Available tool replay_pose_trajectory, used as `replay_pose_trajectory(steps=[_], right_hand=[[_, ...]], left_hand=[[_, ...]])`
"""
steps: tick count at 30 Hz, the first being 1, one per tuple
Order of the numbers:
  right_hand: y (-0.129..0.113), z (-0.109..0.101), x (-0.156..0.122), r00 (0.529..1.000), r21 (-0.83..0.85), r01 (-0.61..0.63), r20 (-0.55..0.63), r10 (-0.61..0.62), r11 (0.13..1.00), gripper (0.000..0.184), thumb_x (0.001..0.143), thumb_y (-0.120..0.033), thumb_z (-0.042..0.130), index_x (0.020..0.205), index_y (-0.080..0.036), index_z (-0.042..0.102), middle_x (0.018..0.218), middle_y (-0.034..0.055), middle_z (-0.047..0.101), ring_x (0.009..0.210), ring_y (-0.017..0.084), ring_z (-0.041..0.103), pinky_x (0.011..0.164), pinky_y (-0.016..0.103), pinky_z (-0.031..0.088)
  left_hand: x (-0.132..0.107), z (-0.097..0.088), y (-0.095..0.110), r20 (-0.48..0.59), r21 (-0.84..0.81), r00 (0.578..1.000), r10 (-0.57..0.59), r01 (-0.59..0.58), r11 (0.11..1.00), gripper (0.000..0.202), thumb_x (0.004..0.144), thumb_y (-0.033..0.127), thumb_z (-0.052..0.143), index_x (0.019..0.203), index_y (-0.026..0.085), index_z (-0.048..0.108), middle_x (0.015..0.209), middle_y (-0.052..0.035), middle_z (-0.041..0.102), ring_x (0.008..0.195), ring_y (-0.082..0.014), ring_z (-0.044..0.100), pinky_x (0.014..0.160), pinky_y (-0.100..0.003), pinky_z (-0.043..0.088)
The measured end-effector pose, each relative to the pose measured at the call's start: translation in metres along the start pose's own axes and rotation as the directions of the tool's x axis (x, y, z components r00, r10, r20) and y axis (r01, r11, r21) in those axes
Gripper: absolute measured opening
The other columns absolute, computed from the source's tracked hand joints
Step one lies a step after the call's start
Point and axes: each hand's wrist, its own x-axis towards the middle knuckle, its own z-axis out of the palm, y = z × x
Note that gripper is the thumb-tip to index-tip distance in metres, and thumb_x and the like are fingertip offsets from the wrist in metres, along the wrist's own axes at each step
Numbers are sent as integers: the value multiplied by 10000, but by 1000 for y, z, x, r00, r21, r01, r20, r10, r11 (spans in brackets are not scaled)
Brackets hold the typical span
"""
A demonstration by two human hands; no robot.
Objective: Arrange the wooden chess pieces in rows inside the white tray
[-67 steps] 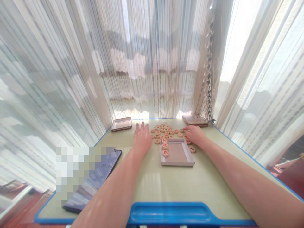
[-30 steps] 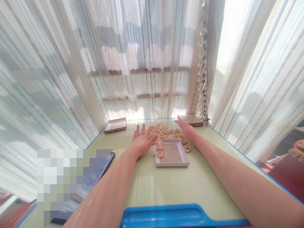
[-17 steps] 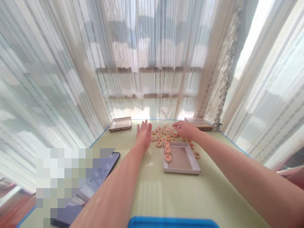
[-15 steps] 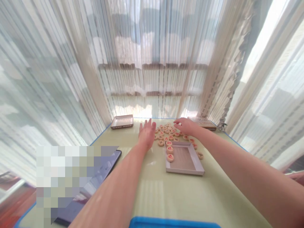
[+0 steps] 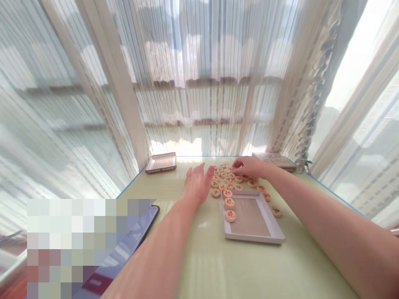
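Several round wooden xiangqi pieces (image 5: 227, 179) with red or black characters lie loosely spread on the table. My left hand (image 5: 198, 182) hovers just left of them, fingers stretched and thumb apart, with nothing in it. At the far side of the pieces, my right hand (image 5: 249, 166) reaches down with its fingertips drawn together among them. Whatever is between those fingertips is hidden. Nearer to me is a shallow white box tray (image 5: 274, 224). Along its left side sit a piece marked 帥 (image 5: 227, 194) and two red cannon pieces (image 5: 230, 216).
A shallow box lid (image 5: 161, 163) stands at the far left. A flat printed box (image 5: 274, 160) lies at the far right, behind my right arm. On the near left rests a tablet-like screen (image 5: 134, 253), partly blurred out. Sheer curtains (image 5: 199, 104) hang behind the table.
My right hand has lowered onto the far pieces, and its fingers have drawn together. The left hand stays open beside the pieces. The view has tilted slightly, shifting the tray down and right.
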Motion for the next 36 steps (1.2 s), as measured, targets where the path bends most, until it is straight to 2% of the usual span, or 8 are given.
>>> replay_pose_trajectory(steps=[3, 7, 13, 17, 26, 29, 31, 36], right_hand=[[0, -1, -2, 996, 28, 66, -55, -64, 997, 279, 638, -186, 608, 913, -191, 657, 904, 40, 668, 722, 153, 603, 571, 217, 456], [-3, -4, -3, 997, 41, 71, 28, -72, 997, 336, 617, -87, 544, 895, -219, 679, 861, 14, 669, 656, 135, 593, 559, 212, 447], [-11, 2, -7, 990, 3, 86, -115, -85, 996, 270, 717, -240, 528, 939, -220, 680, 888, 22, 675, 687, 142, 592, 609, 228, 444], [-16, 11, -6, 989, -23, 134, -56, -135, 991, 226, 716, -349, 569, 858, -222, 690, 825, 12, 688, 664, 143, 598, 625, 239, 443], [-14, 17, 2, 991, -45, -10, -132, 5, 999, 171, 650, -366, 634, 673, -198, 655, 700, 38, 682, 648, 175, 613, 536, 242, 432], [-15, 18, 2, 991, 59, -30, -132, 38, 998, 149, 627, -289, 646, 730, -182, 642, 771, 46, 685, 633, 162, 612, 512, 228, 433], [-16, 20, 1, 989, 112, -27, -138, 42, 993, 235, 621, -233, 636, 849, -177, 624, 877, 52, 680, 623, 142, 607, 495, 212, 433], [-20, 19, -4, 995, 218, 51, -98, -30, 975, 319, 644, -153, 556, 959, -187, 589, 1024, 48, 635, 629, 118, 595, 454, 185, 424]], left_hand=[[0, -1, 1, 13, 24, 1000, 7, -8, 1000, 697, 858, 553, 2, 1244, 173, 439, 1295, -96, 477, 1264, -211, 330, 1090, -402, 95], [0, -1, 2, 13, 2, 999, -48, 48, 999, 773, 832, 606, 19, 1307, 95, 353, 1332, -141, 425, 1295, -238, 267, 1083, -395, 114], [-5, -2, 2, 36, -37, 995, -93, 94, 995, 816, 803, 661, 90, 1390, 101, 174, 1397, -149, 325, 1321, -291, 185, 1058, -430, 155], [-5, -3, 3, 49, -23, 995, -87, 88, 996, 822, 797, 669, 104, 1389, 103, 179, 1362, -165, 373, 1314, -301, 197, 1048, -443, 162], [-6, -1, 4, 67, 27, 995, -76, 75, 997, 836, 783, 687, 113, 1375, 108, 228, 1331, -167, 416, 1302, -320, 222, 1034, -454, 181], [-6, -3, 4, 67, 23, 995, -73, 71, 997, 820, 790, 672, 132, 1381, 108, 204, 1326, -163, 425, 1301, -308, 235, 1035, -430, 197], [-7, -3, 4, 63, 17, 995, -74, 73, 997, 822, 790, 671, 142, 1384, 106, 191, 1338, -163, 411, 1302, -305, 234, 1030, -426, 211], [-6, -4, 4, 74, 10, 994, -77, 76, 997, 860, 774, 696, 125, 1370, 85, 232, 1337, -174, 408, 1274, -316, 284, 1010, -421, 240]])
